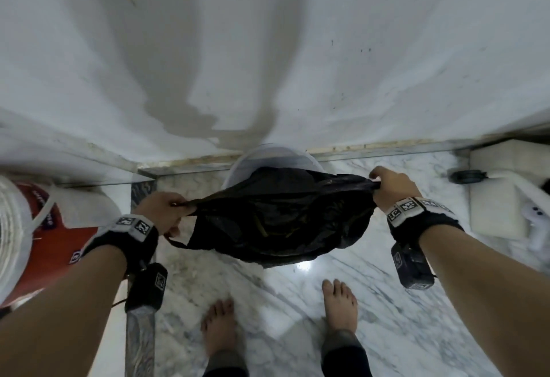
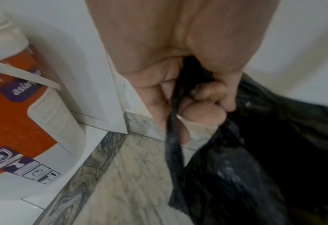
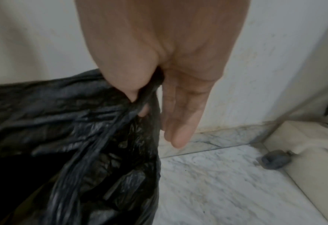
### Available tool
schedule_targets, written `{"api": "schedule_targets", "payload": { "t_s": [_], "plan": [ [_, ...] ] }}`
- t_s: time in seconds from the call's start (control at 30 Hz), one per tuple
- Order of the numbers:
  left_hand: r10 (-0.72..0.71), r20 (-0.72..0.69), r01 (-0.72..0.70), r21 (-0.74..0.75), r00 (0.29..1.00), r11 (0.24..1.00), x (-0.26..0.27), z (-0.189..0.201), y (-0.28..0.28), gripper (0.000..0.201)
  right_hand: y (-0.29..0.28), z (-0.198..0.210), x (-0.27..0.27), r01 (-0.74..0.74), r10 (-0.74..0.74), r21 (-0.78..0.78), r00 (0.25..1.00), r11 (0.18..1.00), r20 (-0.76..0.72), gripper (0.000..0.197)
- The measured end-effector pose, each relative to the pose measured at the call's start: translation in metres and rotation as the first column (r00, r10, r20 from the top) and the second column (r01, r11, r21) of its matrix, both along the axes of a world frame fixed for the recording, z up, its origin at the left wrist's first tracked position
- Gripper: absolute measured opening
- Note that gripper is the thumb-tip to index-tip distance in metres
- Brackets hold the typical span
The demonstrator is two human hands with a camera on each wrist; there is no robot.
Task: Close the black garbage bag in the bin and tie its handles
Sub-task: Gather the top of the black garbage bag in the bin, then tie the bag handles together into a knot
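The black garbage bag (image 1: pixel 276 219) hangs stretched wide between my two hands, above a white bin (image 1: pixel 269 156) that stands against the wall. My left hand (image 1: pixel 166 208) grips the bag's left handle (image 2: pixel 173 121) in curled fingers, and a thin loop of it dangles below. My right hand (image 1: pixel 387 184) pinches the right handle (image 3: pixel 140 100) between thumb and forefinger, while its other fingers (image 3: pixel 180 115) point down straight. The bag's mouth sags open; something yellowish shows inside.
A red and white paint bucket (image 1: pixel 32 227) stands at the left on a raised step. A white box with a black cap (image 1: pixel 467 175) sits at the right. White wall ahead, marble floor (image 1: pixel 282 302) below, my bare feet (image 1: pixel 339 302) close behind the bag.
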State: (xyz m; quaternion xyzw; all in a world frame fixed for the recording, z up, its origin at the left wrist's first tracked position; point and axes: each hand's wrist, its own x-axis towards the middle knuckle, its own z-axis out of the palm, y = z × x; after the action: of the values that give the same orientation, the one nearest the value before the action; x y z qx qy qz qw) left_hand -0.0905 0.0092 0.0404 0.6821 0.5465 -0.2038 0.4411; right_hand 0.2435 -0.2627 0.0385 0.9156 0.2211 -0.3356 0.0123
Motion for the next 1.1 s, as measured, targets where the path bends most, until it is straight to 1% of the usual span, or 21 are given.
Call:
{"api": "schedule_targets", "payload": {
  "t_s": [0.03, 0.07, 0.1, 0.13, 0.17, 0.2, 0.23, 0.3, 0.33, 0.37, 0.4, 0.43, 0.47, 0.5, 0.57, 0.63, 0.7, 0.8, 0.9, 0.97, 1.1],
  "plan": [
    [0.046, 0.004, -0.046, -0.026, 0.999, 0.999, 0.000, 0.006, 0.004, 0.018, -0.002, 0.002, 0.004, 0.064, -0.064, -0.001, 0.997, 0.998, 0.034, 0.023],
    [0.070, -0.012, -0.071, -0.047, 0.997, 0.996, -0.002, 0.013, 0.010, 0.019, -0.006, 0.006, 0.008, 0.135, -0.135, -0.013, 0.991, 0.991, 0.011, 0.021],
    [0.093, -0.025, -0.095, -0.080, 0.995, 0.992, -0.003, 0.021, 0.017, 0.024, -0.010, 0.011, 0.011, 0.219, -0.220, -0.025, 0.972, 0.976, -0.081, 0.018],
    [0.097, -0.048, -0.102, -0.113, 0.994, 0.988, -0.006, 0.029, 0.027, 0.029, -0.014, 0.018, 0.013, 0.309, -0.308, -0.030, 0.927, 0.950, -0.212, 0.015],
    [0.077, -0.078, -0.087, -0.136, 0.994, 0.987, -0.008, 0.038, 0.034, 0.033, -0.018, 0.026, 0.013, 0.406, -0.389, -0.026, 0.855, 0.914, -0.344, 0.012],
    [0.050, -0.110, -0.066, -0.147, 0.993, 0.987, -0.010, 0.048, 0.040, 0.033, -0.022, 0.034, 0.013, 0.500, -0.446, 0.007, 0.778, 0.866, -0.443, 0.009],
    [0.039, -0.118, -0.057, -0.154, 0.992, 0.986, -0.009, 0.057, 0.043, 0.030, -0.025, 0.043, 0.014, 0.579, -0.472, 0.067, 0.721, 0.812, -0.508, 0.010],
    [0.088, -0.051, -0.095, -0.159, 0.995, 0.983, -0.001, 0.073, 0.047, 0.024, -0.028, 0.060, 0.016, 0.704, -0.491, 0.190, 0.638, 0.684, -0.593, 0.012],
    [0.166, 0.020, -0.161, -0.151, 0.986, 0.975, 0.004, 0.078, 0.050, 0.021, -0.028, 0.067, 0.018, 0.760, -0.502, 0.201, 0.578, 0.618, -0.643, 0.008],
    [0.262, 0.106, -0.243, -0.163, 0.959, 0.956, 0.010, 0.086, 0.052, 0.018, -0.027, 0.078, 0.020, 0.804, -0.504, 0.186, 0.515, 0.565, -0.693, 0.006],
    [0.360, 0.182, -0.324, -0.198, 0.915, 0.925, 0.015, 0.092, 0.054, 0.016, -0.027, 0.086, 0.023, 0.823, -0.506, 0.160, 0.475, 0.545, -0.720, 0.015],
    [0.439, 0.239, -0.384, -0.246, 0.866, 0.890, 0.019, 0.097, 0.056, 0.015, -0.025, 0.094, 0.026, 0.822, -0.506, 0.135, 0.461, 0.554, -0.729, 0.024],
    [0.492, 0.268, -0.419, -0.288, 0.828, 0.861, 0.024, 0.102, 0.057, 0.015, -0.022, 0.103, 0.030, 0.802, -0.497, 0.123, 0.473, 0.584, -0.728, 0.031],
    [0.514, 0.282, -0.426, -0.319, 0.810, 0.846, 0.030, 0.108, 0.056, 0.015, -0.017, 0.112, 0.033, 0.773, -0.481, 0.118, 0.499, 0.623, -0.721, 0.035],
    [0.504, 0.309, -0.406, -0.329, 0.807, 0.853, 0.044, 0.118, 0.051, 0.012, -0.003, 0.127, 0.038, 0.738, -0.444, 0.134, 0.529, 0.662, -0.723, 0.034],
    [0.451, 0.335, -0.356, -0.308, 0.827, 0.882, 0.061, 0.125, 0.046, 0.011, 0.018, 0.141, 0.036, 0.746, -0.396, 0.175, 0.519, 0.643, -0.758, 0.023],
    [0.384, 0.357, -0.284, -0.301, 0.852, 0.910, 0.081, 0.130, 0.039, 0.016, 0.042, 0.150, 0.031, 0.734, -0.315, 0.233, 0.525, 0.638, -0.791, 0.013],
    [0.271, 0.422, -0.151, -0.295, 0.865, 0.944, 0.117, 0.134, 0.018, 0.021, 0.077, 0.152, 0.010, 0.654, -0.201, 0.287, 0.566, 0.700, -0.800, 0.022],
    [0.158, 0.463, -0.005, -0.313, 0.872, 0.950, 0.149, 0.133, -0.010, 0.020, 0.105, 0.147, -0.018, 0.610, -0.131, 0.323, 0.581, 0.723, -0.803, 0.028],
    [0.180, 0.487, 0.009, -0.359, 0.855, 0.933, 0.162, 0.127, -0.024, 0.020, 0.117, 0.142, -0.033, 0.605, -0.099, 0.341, 0.576, 0.720, -0.811, 0.032],
    [0.314, 0.497, -0.057, -0.466, 0.809, 0.883, 0.168, 0.112, -0.037, 0.016, 0.126, 0.126, -0.049, 0.619, -0.076, 0.338, 0.543, 0.709, -0.836, 0.047]
  ]
}}
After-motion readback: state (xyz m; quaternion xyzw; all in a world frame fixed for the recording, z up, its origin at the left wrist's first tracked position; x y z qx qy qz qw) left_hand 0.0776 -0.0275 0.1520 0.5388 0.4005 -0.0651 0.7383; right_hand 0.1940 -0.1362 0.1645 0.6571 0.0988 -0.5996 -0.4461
